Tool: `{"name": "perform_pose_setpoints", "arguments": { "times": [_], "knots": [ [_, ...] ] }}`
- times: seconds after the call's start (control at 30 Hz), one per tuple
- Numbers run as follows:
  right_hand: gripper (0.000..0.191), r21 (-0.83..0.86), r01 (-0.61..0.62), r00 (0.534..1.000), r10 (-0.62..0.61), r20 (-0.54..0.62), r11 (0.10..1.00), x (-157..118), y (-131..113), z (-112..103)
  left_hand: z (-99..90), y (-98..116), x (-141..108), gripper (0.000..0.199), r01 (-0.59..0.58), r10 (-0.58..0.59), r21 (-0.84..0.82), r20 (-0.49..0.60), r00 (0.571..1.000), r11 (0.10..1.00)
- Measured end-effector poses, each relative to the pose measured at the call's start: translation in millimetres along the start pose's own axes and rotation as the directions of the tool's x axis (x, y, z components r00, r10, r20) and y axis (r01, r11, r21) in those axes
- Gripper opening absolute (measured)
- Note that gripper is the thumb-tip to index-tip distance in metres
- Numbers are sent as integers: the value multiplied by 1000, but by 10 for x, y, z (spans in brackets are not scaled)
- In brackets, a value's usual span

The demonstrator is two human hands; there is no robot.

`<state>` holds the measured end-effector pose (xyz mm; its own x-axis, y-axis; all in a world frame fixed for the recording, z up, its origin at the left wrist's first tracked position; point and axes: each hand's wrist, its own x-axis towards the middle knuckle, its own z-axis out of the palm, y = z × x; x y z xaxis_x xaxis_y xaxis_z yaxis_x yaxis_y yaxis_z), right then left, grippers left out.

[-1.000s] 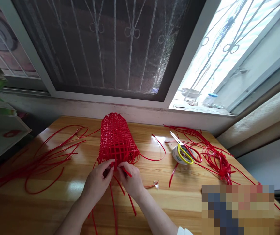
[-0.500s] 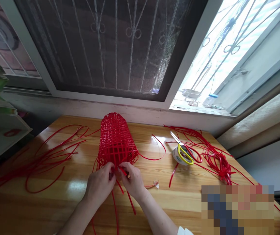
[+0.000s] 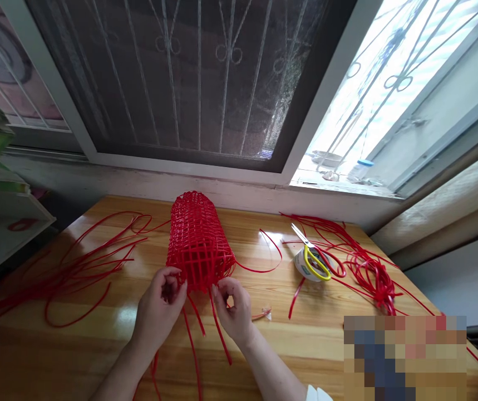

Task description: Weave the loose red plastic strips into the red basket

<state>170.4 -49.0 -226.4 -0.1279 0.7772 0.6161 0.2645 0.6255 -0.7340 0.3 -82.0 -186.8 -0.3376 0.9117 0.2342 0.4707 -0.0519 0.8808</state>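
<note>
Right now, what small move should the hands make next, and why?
Probably the right hand should pinch a loose strip near the basket's rim: several strips hang there unwoven, and its fingertips are already beside one.

Head view forward, down onto hands [image 3: 159,306]; corner unclear.

The woven basket [image 3: 197,234] looks like glossy plastic strip, its surface rough with open mesh. Right of the basket, the scissors [image 3: 302,236] have smooth metal blades and plastic-looking handles; the bundle of strips [image 3: 378,278] beyond them is shiny too. Under the basket, the table [image 3: 280,351] shows smooth wood grain with a glossy sheen. Behind the basket, the wall [image 3: 239,195] looks matt and slightly rough.
</note>
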Motion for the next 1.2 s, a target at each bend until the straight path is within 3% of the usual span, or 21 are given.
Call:
{"name": "perform_pose_setpoints", "arguments": {
  "times": [0.07, 0.2, 0.3, 0.43, 0.6, 0.77, 1.0, 1.2],
  "knots": [
    [3, 9, -40, 996, 41, -75, 999, -48, 20, -18, -36, -106, 37, 28, -35, 27, -75, -100, 995, 997],
    [4, 31, -151, 963, 154, -222, 988, -67, 132, 0, -69, -294, 147, 50, -71, 62, -31, -240, 969, 997],
    [9, 33, -195, 939, 197, -283, 980, -43, 224, 29, -39, -373, 212, 62, -6, -21, -152, -178, 984, 988],
    [8, -4, -166, 951, 159, -266, 986, -44, 197, 17, 24, -381, 237, 67, 59, -87, -313, -76, 993, 948],
    [7, -73, 38, 997, -43, -67, 997, -49, -99, -5, 61, -344, 248, 72, 124, -150, -354, -47, 988, 927],
    [12, -94, 151, 986, -143, 87, 984, 10, -300, 54, 59, -295, 322, 76, 128, -149, -378, -26, 989, 917],
    [10, -107, 53, 997, -46, 66, 993, 23, -290, 4, 82, -195, 441, 83, 77, -96, -373, -31, 995, 925],
    [6, -33, -121, 987, 117, -112, 992, -53, -195, -30, 110, -153, 438, 73, 74, -77, -366, 7, 997, 928]
  ]
}}
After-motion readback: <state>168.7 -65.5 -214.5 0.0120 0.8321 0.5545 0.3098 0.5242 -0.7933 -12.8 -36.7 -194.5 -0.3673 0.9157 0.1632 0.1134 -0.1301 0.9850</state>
